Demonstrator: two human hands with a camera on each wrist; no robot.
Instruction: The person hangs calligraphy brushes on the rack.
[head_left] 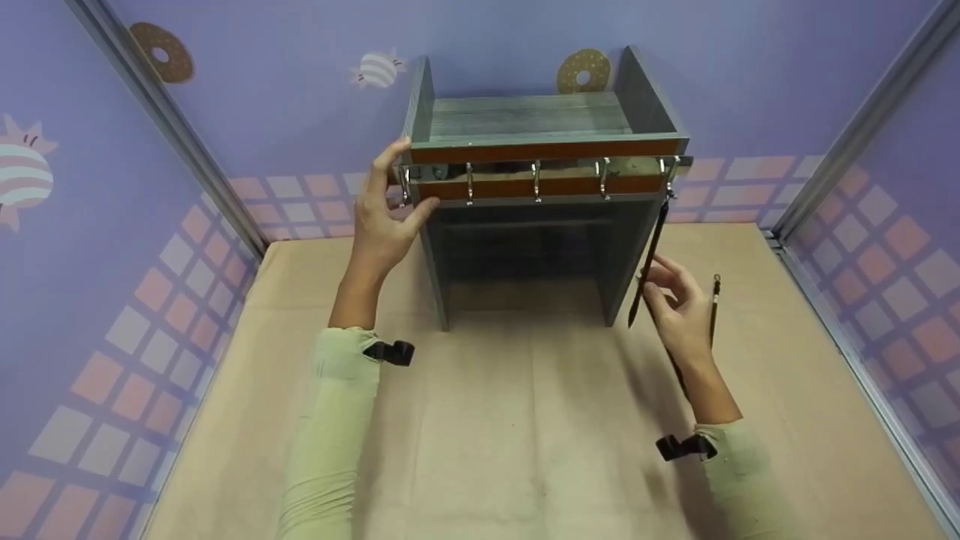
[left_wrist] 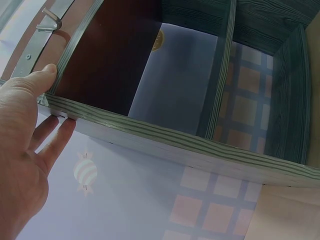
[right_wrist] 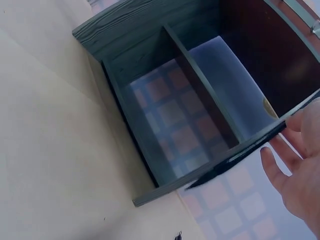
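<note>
- On the table (head_left: pixel 480 450), toward the far wall, stands a grey wooden rack (head_left: pixel 536 195) with a row of metal hooks (head_left: pixel 536 180) along its front rail.
- At the rack's upper left corner the left hand (head_left: pixel 386 217) steadies it, fingers straight and pressed flat to the side panel, thumb on the top edge (the left wrist view shows this plainly).
- From the rightmost hook hangs a dark brush (head_left: pixel 651 259), and the right hand (head_left: pixel 675 307) holds its lower shaft lightly between the fingertips; a second brush (head_left: pixel 714 309) sits behind that hand.
- Judged from this, the step in hand is settling the dark brush on its hook.
- Next would come letting go gently so that it hangs still, while the left hand keeps the rack from shifting.
</note>
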